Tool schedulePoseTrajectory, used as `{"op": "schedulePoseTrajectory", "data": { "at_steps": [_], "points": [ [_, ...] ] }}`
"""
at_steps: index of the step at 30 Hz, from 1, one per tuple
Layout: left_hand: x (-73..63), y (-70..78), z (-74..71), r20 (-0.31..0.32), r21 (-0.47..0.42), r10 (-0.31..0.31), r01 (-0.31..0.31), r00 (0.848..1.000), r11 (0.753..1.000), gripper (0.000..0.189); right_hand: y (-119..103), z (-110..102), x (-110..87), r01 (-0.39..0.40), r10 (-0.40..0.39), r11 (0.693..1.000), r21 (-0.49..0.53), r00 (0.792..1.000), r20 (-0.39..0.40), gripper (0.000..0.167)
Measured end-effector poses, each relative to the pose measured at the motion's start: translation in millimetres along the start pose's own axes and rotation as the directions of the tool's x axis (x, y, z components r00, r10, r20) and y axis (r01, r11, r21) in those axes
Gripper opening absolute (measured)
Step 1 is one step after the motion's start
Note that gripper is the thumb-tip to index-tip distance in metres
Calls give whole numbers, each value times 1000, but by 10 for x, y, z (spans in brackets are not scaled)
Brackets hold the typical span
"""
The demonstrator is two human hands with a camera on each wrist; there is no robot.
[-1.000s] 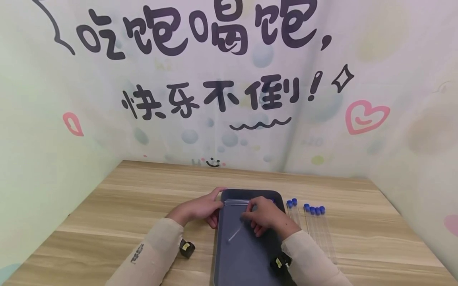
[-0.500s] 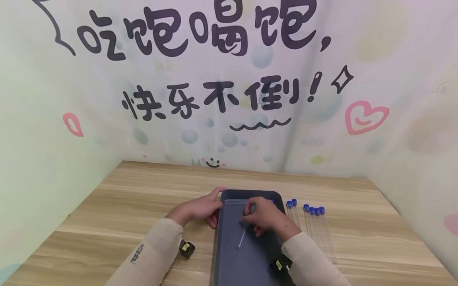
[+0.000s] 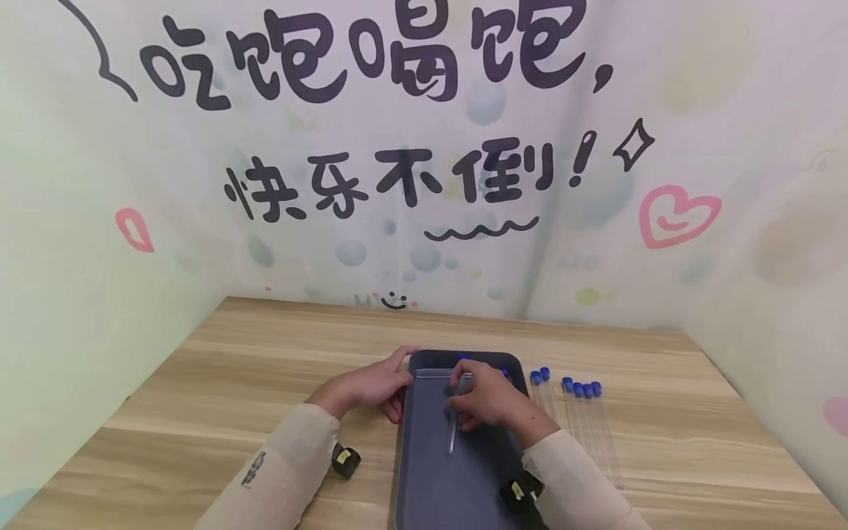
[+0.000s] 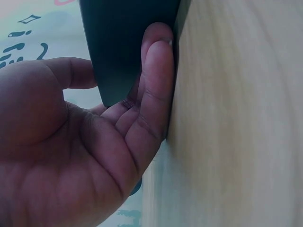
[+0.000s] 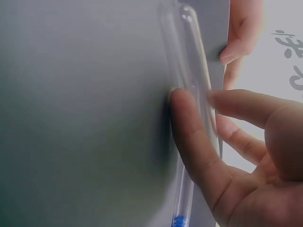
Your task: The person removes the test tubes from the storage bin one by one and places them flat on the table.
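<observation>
My left hand point(image 3: 374, 386) grips the left rim of a dark grey tray point(image 3: 424, 489) near its far corner. In the left wrist view its fingers point(image 4: 156, 90) are bent against the tray's side wall point(image 4: 118, 42). Over the tray's far part, my right hand point(image 3: 486, 397) pinches a clear test tube point(image 3: 453, 436) between thumb and fingers. The tube's rounded end points toward me, and a blue cap point(image 3: 464, 358) shows above the fingers. Clear tubes point(image 3: 433, 374) lie along the tray's far end, partly hidden by my right hand; a blue cap point(image 5: 180, 221) shows in the right wrist view.
Right of the tray, several blue-capped test tubes point(image 3: 586, 427) lie side by side on the wooden table point(image 3: 265, 353). Two blue caps point(image 3: 540, 375) sit closer to the tray's right rim. A printed cloth point(image 3: 331, 258) hangs behind the table.
The pinched tube has swung from slanting left to pointing nearly straight toward me. A blue cap now shows above my right fingers. My left hand has stayed on the tray.
</observation>
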State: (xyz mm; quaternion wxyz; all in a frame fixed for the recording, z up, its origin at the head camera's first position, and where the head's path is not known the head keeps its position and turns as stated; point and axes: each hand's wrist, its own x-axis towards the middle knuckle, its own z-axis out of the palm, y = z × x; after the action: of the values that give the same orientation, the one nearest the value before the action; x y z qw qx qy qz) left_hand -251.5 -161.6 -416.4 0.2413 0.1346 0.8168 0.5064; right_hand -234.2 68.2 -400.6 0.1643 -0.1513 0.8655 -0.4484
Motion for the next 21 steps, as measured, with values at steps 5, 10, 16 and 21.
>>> {"op": "schedulePoseTrajectory", "data": {
  "at_steps": [5, 10, 16, 21],
  "points": [
    [-2, -1, -1, 4, -2, 0, 0, 1000, 1000, 59, 17, 1, 19, 7, -7, 999, 51, 1000, 4, 26],
    [-1, 3, -3, 6, -2, 2, -2, 1000, 1000, 59, 24, 0, 23, 10, -9, 996, 87, 1000, -3, 29],
    [-2, 0, -2, 5, -6, -8, 8, 1000, 1000, 59, -5, -7, -2, -3, 6, 995, 98, 1000, -29, 37],
    [-3, -3, 4, 2, -4, -4, 4, 1000, 1000, 59, -41, -65, -39, 8, -3, 993, 120, 999, -40, 40]
  ]
}}
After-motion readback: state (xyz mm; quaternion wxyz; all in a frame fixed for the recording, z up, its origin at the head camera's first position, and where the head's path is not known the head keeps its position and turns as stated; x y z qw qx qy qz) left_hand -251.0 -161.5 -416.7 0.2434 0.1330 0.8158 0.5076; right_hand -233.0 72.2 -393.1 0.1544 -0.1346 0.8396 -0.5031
